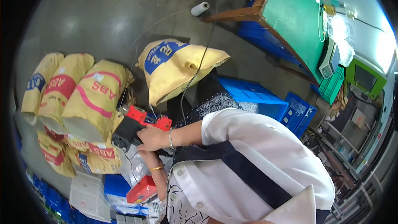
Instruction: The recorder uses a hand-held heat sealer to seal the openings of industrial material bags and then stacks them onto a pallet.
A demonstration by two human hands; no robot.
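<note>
A portable bag sewing machine point(126, 133), with a black housing and red parts, is held in front of my body. My right hand point(152, 138), with a silver bracelet at the wrist, is closed round its handle side. Below it, my left hand point(146, 154), with a gold bangle, is closed against the machine's lower end; its fingers are partly hidden. A bulging yellow sack point(182, 70) with a blue printed patch stands beyond the machine, close to my legs. Thread runs from a white cone point(200, 9) on the floor toward the machine. A black cord hangs across the sack.
Several filled yellow sacks point(93, 95) are stacked at the left. Blue crates point(253, 93) stand beside my legs. A green-topped table point(290, 16) with wooden legs is at the upper right. A red box-shaped thing point(141, 189) lies near my left forearm, beside white crates point(89, 195).
</note>
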